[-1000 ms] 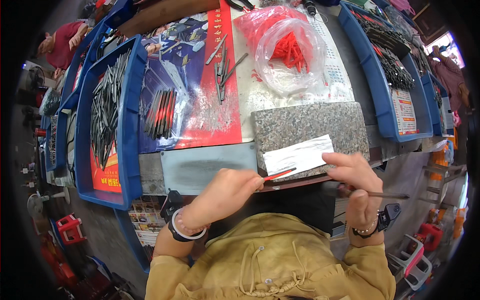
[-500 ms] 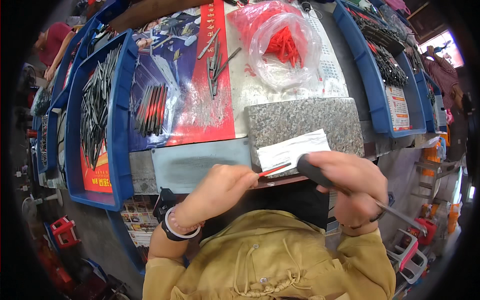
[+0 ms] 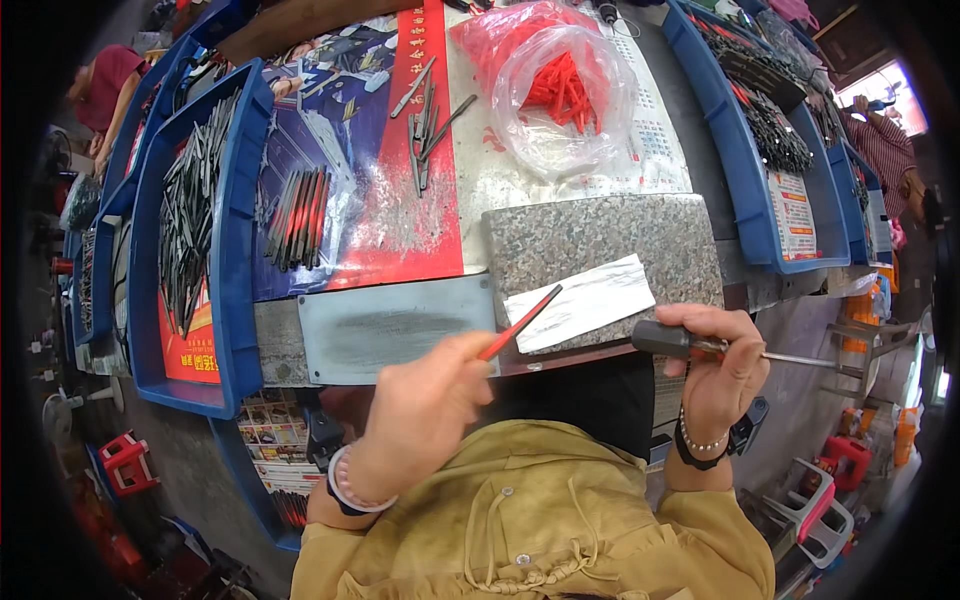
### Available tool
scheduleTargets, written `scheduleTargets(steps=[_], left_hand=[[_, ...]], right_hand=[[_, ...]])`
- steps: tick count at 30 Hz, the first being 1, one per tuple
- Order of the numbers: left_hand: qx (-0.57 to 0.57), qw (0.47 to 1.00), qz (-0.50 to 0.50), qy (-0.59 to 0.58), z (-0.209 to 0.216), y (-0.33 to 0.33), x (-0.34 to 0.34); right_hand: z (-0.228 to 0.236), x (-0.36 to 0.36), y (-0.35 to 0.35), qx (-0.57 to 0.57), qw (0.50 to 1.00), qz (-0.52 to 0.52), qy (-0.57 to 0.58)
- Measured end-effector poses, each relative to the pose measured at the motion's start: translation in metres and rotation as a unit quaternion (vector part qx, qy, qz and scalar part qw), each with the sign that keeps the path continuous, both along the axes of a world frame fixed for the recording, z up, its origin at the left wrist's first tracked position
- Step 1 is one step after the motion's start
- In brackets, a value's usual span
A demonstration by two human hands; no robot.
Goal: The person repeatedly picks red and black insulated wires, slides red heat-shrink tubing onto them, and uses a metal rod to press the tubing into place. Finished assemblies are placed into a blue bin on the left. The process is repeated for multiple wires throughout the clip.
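Observation:
In my left hand point(image 3: 432, 405) is a slim red piece with a dark tip point(image 3: 525, 320), pinched near its red end. The tip slants up and to the right, over the left part of a white paper strip point(image 3: 590, 300) with grey smudges. That strip lies on a speckled stone block point(image 3: 600, 235). To the right of the block's front edge, my right hand point(image 3: 722, 360) grips a screwdriver point(image 3: 665, 340). Its black handle points left toward the strip and its metal shaft points right. Handle and red piece are apart.
Left of the block lies a grey smudged plate point(image 3: 400, 325). Behind it are a bundle of red-and-black pieces point(image 3: 298, 220) and several loose dark ones point(image 3: 425, 140). A clear bag of red bits point(image 3: 565, 95) stands behind the block. Blue trays point(image 3: 235, 250) of dark pieces flank the table.
The red piece has tilted up more steeply as my left hand turned and drew back. My right hand moved right, taking the screwdriver handle away from the piece's tip.

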State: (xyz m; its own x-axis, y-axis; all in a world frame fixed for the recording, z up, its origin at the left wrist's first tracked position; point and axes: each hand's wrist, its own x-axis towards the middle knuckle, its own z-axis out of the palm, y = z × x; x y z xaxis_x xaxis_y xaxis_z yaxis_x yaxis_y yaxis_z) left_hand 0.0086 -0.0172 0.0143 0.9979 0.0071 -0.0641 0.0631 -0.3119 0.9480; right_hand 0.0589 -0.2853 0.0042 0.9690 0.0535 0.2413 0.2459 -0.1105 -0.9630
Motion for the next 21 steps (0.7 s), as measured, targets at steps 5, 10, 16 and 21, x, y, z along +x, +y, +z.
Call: scheduleTargets(steps=[5,10,16,21], left_hand=[[0.175,0.955,0.0,-0.238,-0.017,-0.034,0.017],[0.293,0.911,0.012,-0.289,-0.046,-0.053,0.03],[0.324,0.901,-0.033,-0.288,-0.052,-0.052,0.027],[0.28,0.912,-0.043,-0.297,-0.051,-0.033,0.03]], right_hand=[[0.003,-0.004,0.001,0.083,0.994,0.006,-0.077],[0.015,0.002,0.008,-0.036,0.998,0.06,-0.01],[0.024,0.024,0.031,-0.211,0.952,0.153,-0.161],[0.0,0.04,0.038,-0.195,0.96,0.197,-0.043]])
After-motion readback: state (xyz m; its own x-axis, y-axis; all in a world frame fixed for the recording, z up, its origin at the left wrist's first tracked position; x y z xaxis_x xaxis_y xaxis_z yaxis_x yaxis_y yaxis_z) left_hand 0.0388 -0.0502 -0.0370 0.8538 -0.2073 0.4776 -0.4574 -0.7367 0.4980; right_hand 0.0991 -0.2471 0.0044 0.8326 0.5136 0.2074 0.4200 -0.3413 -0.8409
